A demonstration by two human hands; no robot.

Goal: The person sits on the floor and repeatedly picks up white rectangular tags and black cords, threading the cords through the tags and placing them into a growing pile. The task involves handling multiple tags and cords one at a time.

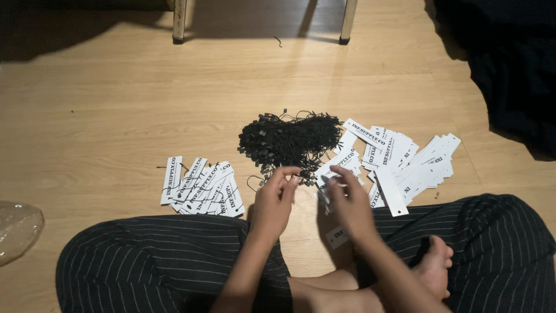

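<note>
Sitting cross-legged on a wooden floor [116, 98], a person in dark pinstriped trousers [150, 255] works with both hands raised just above the knees, as seen from the head camera. The left hand [273, 203] has its fingertips pinched together, on what looks like a thin black string, though the dim light leaves that uncertain. The right hand [347, 200] is curled around a white paper tag [337, 236], part of which shows below the wrist.

Just beyond the fingers lies a tangled heap of black strings [289, 139], dense, dark and roughly heart-shaped. To its right, a loose spread of white tags [405, 159] fans out, long rectangular cards with black print, overlapping one another. To the left, a smaller fanned row of tags with strings already attached [202, 185] rests close to the left knee.

Open floor stretches wide to the left and behind the heap, up to two furniture legs [179, 23] at the far edge. A dark cloth [509, 69] closes in the right side, and a clear plastic bag [17, 229] sits at the left border.
</note>
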